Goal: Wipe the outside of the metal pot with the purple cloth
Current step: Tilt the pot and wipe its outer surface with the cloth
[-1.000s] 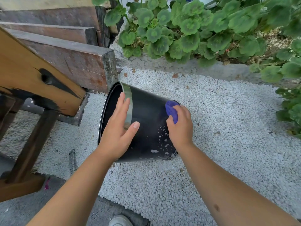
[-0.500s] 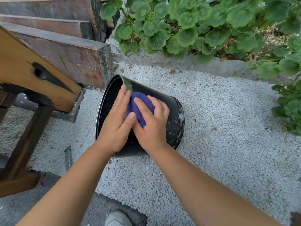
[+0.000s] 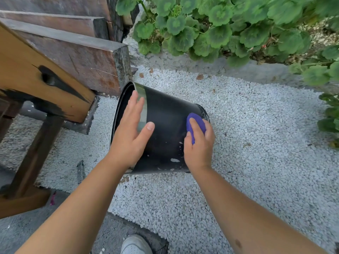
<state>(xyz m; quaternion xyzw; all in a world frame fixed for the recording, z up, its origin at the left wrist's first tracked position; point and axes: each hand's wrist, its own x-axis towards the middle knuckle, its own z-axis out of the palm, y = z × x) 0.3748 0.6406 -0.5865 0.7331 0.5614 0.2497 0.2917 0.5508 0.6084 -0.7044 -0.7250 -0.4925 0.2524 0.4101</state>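
A black metal pot (image 3: pixel 167 123) lies tilted on its side on white gravel, its open mouth facing left and its base to the right. White specks dot its lower side. My left hand (image 3: pixel 130 136) lies flat on the pot's wall near the shiny rim band, fingers spread. My right hand (image 3: pixel 199 145) presses a bunched purple cloth (image 3: pixel 195 123) against the pot's wall close to the base edge. Most of the cloth is hidden under my fingers.
A wooden bench (image 3: pixel 36 79) and stacked dark timber beams (image 3: pixel 78 52) stand just left of the pot's mouth. Green leafy plants (image 3: pixel 220 28) fill the back and right behind a concrete kerb. A white shoe (image 3: pixel 135 244) shows at the bottom edge.
My right hand slid the cloth from next to my left hand, near the rim, along the wall to the base end. My left hand stayed on the rim side.
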